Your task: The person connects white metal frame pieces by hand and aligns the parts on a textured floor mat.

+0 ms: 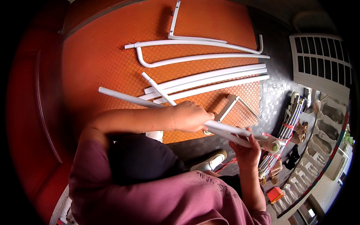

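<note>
Two white tubes (127,97) cross my lap and come together at a white joint (267,143) with a pale green round end. My left hand (192,117) is closed around the tubes near the middle, its wrist crossing over them. Closer to the joint, my right hand (245,149) grips the tubes from below, fingers curled up around them. On the far side of my left hand, the tubes spread apart, one toward the left and one up toward the tubes on the floor. Part of each tube is hidden behind my left hand and forearm.
White straight tubes (210,78) and bent tubes (195,42) lie on the orange patterned mat (101,56). An angled white frame piece (173,18) is at the far edge, another bracket (227,108) nearer. Tied tubes (285,131) lie right, beside a white railing (320,56).
</note>
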Demonstrator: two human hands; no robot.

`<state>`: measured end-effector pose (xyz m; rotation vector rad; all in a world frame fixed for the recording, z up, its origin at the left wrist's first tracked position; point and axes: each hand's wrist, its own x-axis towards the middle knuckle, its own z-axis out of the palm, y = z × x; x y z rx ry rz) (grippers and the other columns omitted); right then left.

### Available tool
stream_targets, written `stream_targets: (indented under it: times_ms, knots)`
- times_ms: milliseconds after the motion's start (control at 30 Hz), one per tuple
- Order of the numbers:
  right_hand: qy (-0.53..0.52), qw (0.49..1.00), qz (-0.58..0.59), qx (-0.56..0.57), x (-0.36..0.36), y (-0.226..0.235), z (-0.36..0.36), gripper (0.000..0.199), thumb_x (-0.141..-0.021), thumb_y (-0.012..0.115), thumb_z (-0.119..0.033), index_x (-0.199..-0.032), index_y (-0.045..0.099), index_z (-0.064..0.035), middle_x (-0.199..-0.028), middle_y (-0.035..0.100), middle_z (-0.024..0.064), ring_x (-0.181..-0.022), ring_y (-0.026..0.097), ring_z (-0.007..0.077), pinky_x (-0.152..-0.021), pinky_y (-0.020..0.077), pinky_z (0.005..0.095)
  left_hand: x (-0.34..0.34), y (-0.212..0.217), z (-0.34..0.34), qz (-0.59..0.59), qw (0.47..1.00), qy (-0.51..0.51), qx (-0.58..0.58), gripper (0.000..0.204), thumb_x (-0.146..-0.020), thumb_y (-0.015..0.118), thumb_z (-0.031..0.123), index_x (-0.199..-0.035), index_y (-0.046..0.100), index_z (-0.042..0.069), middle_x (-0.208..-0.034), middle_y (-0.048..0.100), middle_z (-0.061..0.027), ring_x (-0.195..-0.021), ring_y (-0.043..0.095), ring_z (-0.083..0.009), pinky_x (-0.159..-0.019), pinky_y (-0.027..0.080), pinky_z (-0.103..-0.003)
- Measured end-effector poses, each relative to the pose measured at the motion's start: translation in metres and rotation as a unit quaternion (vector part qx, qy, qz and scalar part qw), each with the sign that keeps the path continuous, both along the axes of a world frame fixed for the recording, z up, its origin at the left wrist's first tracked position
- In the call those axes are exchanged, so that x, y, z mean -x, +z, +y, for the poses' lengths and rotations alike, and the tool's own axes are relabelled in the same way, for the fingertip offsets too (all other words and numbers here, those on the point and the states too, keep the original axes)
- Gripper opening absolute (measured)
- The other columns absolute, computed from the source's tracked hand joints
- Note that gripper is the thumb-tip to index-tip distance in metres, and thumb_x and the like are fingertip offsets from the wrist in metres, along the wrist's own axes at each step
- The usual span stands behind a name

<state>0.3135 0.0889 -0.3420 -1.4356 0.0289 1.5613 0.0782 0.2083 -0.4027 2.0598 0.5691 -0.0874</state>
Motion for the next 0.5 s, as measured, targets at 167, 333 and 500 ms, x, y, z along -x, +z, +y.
stream_targets:
  times_ms: [167, 333, 500]
  knots:
    - [0.013, 1.000, -0.003, -0.025, 0.001, 0.003, -0.003, 0.052, -0.084, 0.057, -0.024, -0.130, 0.039, -0.0075, -0.119, 0.054, 0.0218, -0.110, 0.055, 0.0378, -0.081, 0.0549, 0.0473, 0.004, 0.006, 0.006, 0.005, 0.994, -0.027, 0.106, 0.034, -0.084, 0.061, 0.036, -0.101, 0.054, 0.007, -0.074, 0.063, -0.0171, -0.075, 0.064, -0.0344, -0.066, 0.050, -0.045]
    - [0.018, 0.997, 0.055, -0.059, -0.012, -0.002, -0.003, 0.051, -0.086, 0.053, -0.022, -0.133, 0.041, -0.0102, -0.121, 0.055, 0.0198, -0.113, 0.054, 0.0359, -0.083, 0.0526, 0.0504, -0.001, 0.008, 0.013, -0.002, 0.983, -0.070, 0.167, 0.046, -0.077, 0.067, 0.041, -0.097, 0.052, 0.002, -0.074, 0.061, -0.0200, -0.074, 0.063, -0.0359, -0.067, 0.048, -0.045]
    - [-0.002, 0.997, 0.048, -0.056, -0.007, -0.004, 0.005, 0.050, -0.088, 0.053, -0.025, -0.134, 0.039, -0.0112, -0.123, 0.054, 0.0188, -0.116, 0.051, 0.0360, -0.087, 0.0499, 0.0508, 0.005, -0.004, 0.011, -0.034, 0.991, -0.036, 0.121, 0.037, -0.076, 0.065, 0.029, -0.096, 0.052, 0.001, -0.069, 0.060, -0.0199, -0.068, 0.062, -0.0357, -0.063, 0.049, -0.045]
